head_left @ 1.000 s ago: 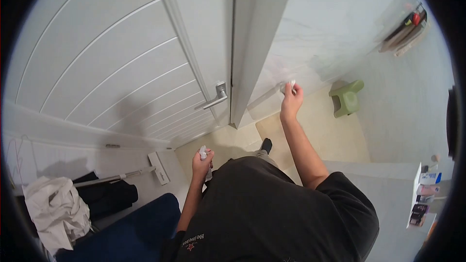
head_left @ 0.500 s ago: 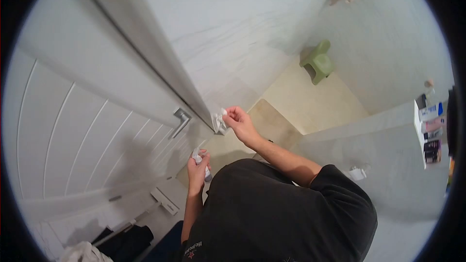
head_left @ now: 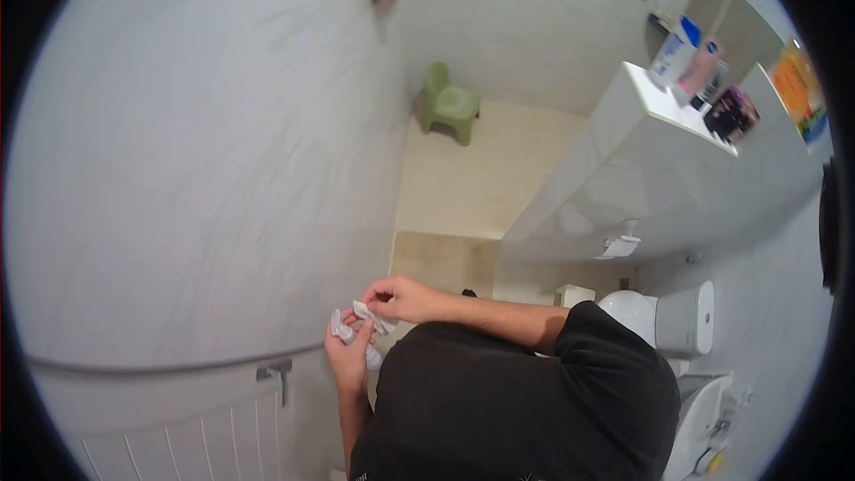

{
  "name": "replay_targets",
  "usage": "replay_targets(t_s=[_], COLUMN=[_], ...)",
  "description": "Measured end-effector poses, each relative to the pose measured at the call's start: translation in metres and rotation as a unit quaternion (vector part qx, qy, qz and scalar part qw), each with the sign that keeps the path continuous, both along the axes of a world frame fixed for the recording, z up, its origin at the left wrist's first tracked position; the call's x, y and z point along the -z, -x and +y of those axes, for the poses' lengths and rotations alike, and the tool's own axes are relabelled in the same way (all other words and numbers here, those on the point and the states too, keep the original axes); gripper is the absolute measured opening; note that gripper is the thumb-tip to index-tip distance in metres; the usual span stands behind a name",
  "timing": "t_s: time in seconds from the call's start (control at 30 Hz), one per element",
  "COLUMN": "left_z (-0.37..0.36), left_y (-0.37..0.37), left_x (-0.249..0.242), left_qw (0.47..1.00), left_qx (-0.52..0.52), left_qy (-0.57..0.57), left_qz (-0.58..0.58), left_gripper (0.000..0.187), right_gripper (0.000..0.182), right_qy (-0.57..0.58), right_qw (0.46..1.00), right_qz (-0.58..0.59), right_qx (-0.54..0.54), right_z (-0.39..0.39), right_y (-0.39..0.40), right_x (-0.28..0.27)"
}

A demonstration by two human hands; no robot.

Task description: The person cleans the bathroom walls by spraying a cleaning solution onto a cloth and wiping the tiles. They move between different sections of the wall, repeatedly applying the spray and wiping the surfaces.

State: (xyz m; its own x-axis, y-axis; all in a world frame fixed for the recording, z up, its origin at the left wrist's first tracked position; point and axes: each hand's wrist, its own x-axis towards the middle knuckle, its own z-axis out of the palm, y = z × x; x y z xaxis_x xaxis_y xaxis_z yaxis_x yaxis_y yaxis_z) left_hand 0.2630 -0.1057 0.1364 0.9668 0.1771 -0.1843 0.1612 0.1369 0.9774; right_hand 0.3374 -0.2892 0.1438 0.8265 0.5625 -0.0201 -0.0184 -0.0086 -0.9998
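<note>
The left hand [head_left: 347,352] curls its fingers around 1 spray bottle [head_left: 371,356], contents unclear. The right hand [head_left: 401,300] pinches a white tissue [head_left: 376,315] beside it.

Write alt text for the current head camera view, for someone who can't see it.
The wearer's left hand holds a pale spray bottle and the right hand a crumpled white wipe, close together, in a bathroom. A dark shirt fills the foreground; a green stool stands ahead, a toilet and sink to the right.
</note>
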Motion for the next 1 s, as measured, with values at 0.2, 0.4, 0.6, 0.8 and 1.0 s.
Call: replay_targets(t_s=[0.2, 0.4, 0.6, 0.8, 1.0], left_z=[-0.077, -0.163, -0.228, -0.251, -0.265], left_y=[-0.086, -0.146, -0.185, -0.237, -0.330], left_x=[-0.018, -0.019, -0.028, -0.021, -0.012], left_qw=[0.994, 0.983, 0.959, 0.932, 0.930], left_qx=[0.109, 0.183, 0.280, 0.359, 0.367], left_qy=[-0.018, 0.013, 0.009, -0.038, 0.007], left_qz=[-0.019, -0.028, -0.054, -0.022, -0.016], left_gripper=[0.035, 0.037, 0.035, 0.034, 0.035], right_gripper=[0.016, 0.015, 0.011, 0.014, 0.017], right_qy=[-0.057, -0.075, -0.125, -0.119, -0.103], right_qw=[0.995, 0.981, 0.944, 0.929, 0.936], right_qz=[0.033, 0.031, 0.098, 0.117, 0.135], right_qx=[0.068, 0.176, 0.289, 0.331, 0.308], right_z=[-0.087, -0.172, -0.238, -0.252, -0.252], right_y=[-0.043, -0.061, -0.065, -0.104, -0.190], right_x=[-0.005, 0.005, -0.003, 0.007, 0.006])
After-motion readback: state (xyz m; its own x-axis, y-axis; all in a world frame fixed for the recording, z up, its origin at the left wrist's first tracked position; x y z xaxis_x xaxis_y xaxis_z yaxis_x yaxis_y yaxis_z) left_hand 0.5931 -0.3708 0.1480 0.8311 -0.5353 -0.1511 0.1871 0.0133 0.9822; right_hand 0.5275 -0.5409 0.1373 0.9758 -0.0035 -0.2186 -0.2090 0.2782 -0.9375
